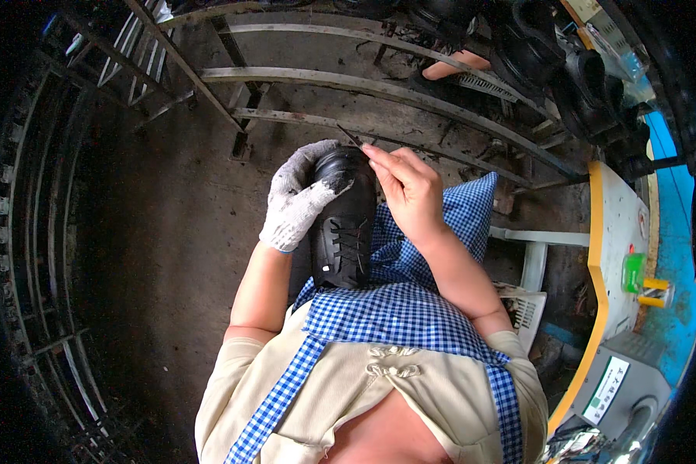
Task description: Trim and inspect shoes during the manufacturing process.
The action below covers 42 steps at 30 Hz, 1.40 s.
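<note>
1. The left hand [298, 193] (in a grey-white glove [284, 220]) clasps the toe of the black shoe [344, 220], thumb laid across its upper side.
2. The shoe lies laces up at the left edge of the blue checked apron [394, 313], toe pointing away from the wearer.
3. The bare right hand [411, 189] pinches a thin dark tool [349, 136] beside the toe; tip contact appears uncertain at this angle.
4. A yellow-edged table [607, 232] stands at right.

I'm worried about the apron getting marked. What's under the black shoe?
The blue-and-white checked apron shows past the black shoe's right side and near end. The shoe hides its own underside and whatever is directly below, so I can't tell whether they touch.
</note>
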{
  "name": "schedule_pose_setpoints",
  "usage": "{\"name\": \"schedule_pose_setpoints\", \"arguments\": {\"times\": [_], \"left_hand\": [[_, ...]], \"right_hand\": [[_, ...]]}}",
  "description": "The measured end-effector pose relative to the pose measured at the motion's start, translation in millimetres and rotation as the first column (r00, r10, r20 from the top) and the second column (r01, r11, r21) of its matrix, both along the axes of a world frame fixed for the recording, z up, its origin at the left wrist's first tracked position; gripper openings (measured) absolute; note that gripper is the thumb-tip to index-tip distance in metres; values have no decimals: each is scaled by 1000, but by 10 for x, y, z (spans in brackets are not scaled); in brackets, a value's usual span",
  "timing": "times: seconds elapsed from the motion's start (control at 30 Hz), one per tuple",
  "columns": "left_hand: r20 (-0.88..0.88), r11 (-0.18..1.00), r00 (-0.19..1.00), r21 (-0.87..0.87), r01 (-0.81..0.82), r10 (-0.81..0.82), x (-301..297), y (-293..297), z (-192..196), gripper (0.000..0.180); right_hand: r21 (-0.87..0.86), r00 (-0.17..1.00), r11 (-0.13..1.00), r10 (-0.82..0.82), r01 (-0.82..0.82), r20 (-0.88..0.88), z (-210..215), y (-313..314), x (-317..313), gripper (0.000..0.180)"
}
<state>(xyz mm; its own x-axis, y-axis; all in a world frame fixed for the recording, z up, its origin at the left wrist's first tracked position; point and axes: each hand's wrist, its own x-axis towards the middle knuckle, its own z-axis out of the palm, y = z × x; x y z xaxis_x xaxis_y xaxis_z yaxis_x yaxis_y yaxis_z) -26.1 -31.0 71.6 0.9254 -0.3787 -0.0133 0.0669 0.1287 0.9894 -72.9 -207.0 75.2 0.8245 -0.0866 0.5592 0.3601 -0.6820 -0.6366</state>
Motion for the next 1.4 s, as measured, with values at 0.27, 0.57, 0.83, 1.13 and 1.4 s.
{"name": "schedule_pose_setpoints", "arguments": {"times": [0.27,0.57,0.83,1.13,1.4], "left_hand": [[-17,1000,1000,-22,-7,6,15,54,40,56],[-46,990,991,-67,121,-124,-44,-64,122,62],[-25,996,996,-49,80,-81,-6,-6,97,58],[-73,989,987,-49,142,-145,-25,-103,180,61],[-97,998,995,-61,-22,16,37,31,186,59]], "right_hand": [[-132,979,977,149,-167,-139,208,-441,-206,26],[-435,955,850,255,-296,-153,784,-505,-6,25],[-351,958,896,218,-271,-185,683,-699,-170,27],[-394,933,849,283,-351,-221,875,-624,-30,24],[-220,972,954,169,-202,-160,422,-725,-187,41]]}}
